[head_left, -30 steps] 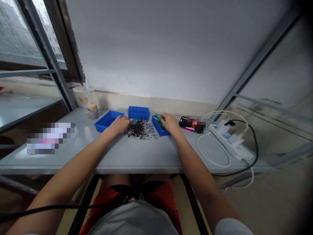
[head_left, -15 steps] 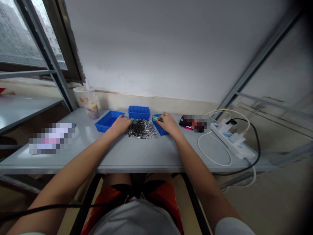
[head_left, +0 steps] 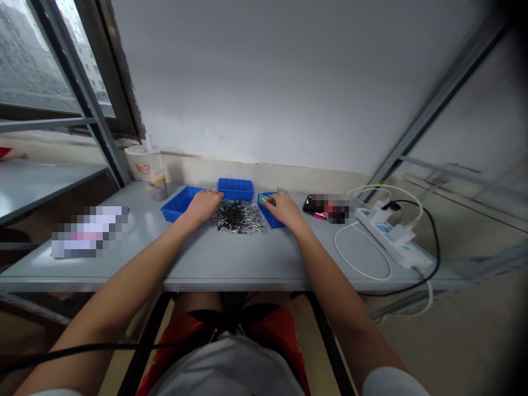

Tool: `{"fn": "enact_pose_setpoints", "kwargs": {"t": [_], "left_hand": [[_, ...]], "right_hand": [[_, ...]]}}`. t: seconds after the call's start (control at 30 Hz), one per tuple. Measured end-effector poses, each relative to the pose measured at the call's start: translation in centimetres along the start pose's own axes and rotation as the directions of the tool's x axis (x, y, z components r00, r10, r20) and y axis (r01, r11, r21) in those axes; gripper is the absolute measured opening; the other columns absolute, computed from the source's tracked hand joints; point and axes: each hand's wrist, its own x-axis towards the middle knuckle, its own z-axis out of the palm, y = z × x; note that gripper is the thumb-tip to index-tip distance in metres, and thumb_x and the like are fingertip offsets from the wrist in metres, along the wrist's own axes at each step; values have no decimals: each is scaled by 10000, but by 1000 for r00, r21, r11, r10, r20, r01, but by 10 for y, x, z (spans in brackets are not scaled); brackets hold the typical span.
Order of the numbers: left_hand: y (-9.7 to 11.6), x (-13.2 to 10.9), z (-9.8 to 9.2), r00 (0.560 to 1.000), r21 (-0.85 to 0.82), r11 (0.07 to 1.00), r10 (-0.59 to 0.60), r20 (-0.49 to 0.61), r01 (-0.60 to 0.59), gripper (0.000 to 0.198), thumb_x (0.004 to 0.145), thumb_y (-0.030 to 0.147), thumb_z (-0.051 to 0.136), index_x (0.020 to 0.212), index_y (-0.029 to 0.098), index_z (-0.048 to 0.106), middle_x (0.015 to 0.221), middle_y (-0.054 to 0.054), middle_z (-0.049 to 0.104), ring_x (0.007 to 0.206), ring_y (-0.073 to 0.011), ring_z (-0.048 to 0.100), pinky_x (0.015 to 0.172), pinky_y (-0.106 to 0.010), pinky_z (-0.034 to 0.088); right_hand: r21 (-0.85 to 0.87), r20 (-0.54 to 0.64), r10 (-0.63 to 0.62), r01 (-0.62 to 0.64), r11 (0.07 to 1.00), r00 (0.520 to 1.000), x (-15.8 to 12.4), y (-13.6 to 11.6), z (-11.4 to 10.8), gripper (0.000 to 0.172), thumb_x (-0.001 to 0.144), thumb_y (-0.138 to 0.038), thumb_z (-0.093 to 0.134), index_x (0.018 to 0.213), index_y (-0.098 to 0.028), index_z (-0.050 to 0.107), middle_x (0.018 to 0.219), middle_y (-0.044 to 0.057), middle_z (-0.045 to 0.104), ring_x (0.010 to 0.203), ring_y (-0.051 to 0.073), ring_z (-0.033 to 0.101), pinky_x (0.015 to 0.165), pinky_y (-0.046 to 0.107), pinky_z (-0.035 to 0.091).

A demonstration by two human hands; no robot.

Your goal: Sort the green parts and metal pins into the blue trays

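Note:
A heap of small dark and silvery metal pieces, like screws [head_left: 239, 218], lies on the grey desk between my two hands. My left hand [head_left: 205, 205] is above the heap's left edge, beside the left blue bin [head_left: 170, 216]. Its fingers are bent together and their tips are hidden, so anything in them cannot be seen. My right hand [head_left: 285, 208] is over the right blue bin [head_left: 275, 221], its fingers closed on a small green-and-clear piece of plastic [head_left: 268, 200]. Behind the heap stands a third blue bin [head_left: 235, 190].
On the left are a lidded drink cup [head_left: 152, 175] and a blurred-out pale item [head_left: 91, 231]. To the right lie a dark phone-like object [head_left: 311, 204], a white power strip [head_left: 391, 239] and looping cables. A wall rises behind the desk [head_left: 239, 264].
My left hand has lifted slightly off the upper left of the heap, its fingers moving back and up. My right hand stays nearly still at the right bin.

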Motion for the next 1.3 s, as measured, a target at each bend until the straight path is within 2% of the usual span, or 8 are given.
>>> {"fn": "enact_pose_setpoints", "kwargs": {"t": [0.23,0.4,0.5,0.67,0.77,0.93,1.13,1.3], "left_hand": [[1,-2,-12,953,-235,967,-154,-259,92,280,874,184,412,1099,172,578,989,-100,647,918,-236,597,767,-327,453],[6,2,-12,897,-536,844,-233,-376,-5,249,826,167,474,1046,156,590,906,-62,641,796,-163,600,757,-288,476],[11,3,-11,878,-626,778,-255,-406,-63,224,813,157,479,1002,148,599,885,-53,630,778,-140,595,713,-256,490],[19,2,-12,889,-627,771,-204,-409,-112,211,801,142,492,981,159,600,860,-45,602,767,-137,589,686,-254,496],[21,0,-12,898,-612,781,-170,-406,-128,211,812,145,488,993,165,595,858,-45,589,764,-137,585,685,-254,495],[23,-1,-14,898,-609,781,-160,-409,-138,214,825,151,479,1009,165,588,877,-44,589,771,-137,586,693,-257,498],[24,-1,-14,894,-607,780,-154,-420,-151,209,824,139,481,999,169,591,870,-41,585,761,-134,580,695,-261,505],[26,-1,-16,880,-643,747,-180,-440,-168,197,816,134,496,974,176,604,873,-42,597,770,-127,586,687,-249,509]], "right_hand": [[-33,-25,-1,0,999,1000,-2,-3,-2,378,879,-449,443,831,-160,682,937,120,620,933,227,561,824,313,412],[-56,-76,35,-40,998,996,-4,-5,-5,380,886,-451,430,850,-158,668,937,121,621,929,234,560,828,324,410],[-49,-83,37,-41,998,996,-4,-6,-4,377,878,-470,440,897,-162,656,959,122,615,938,235,554,826,327,410],[-70,-58,-25,21,997,998,-4,-5,1,318,842,-443,518,963,-173,636,1006,117,608,989,248,540,804,314,412],[-105,-72,14,-21,994,997,-3,-1,-1,240,891,-309,441,944,-173,631,972,114,630,930,232,570,764,302,409],[-108,-134,118,-133,985,984,0,11,-7,259,878,-195,417,1076,-178,584,962,100,663,889,220,595,754,293,404],[-100,-13,73,-74,992,997,0,13,0,272,852,-164,437,1038,-194,633,1053,96,657,965,232,590,803,303,414],[-18,27,98,-98,995,995,1,13,-1,276,828,-193,463,1042,-181,636,1041,102,642,965,226,582,844,316,425]]}}
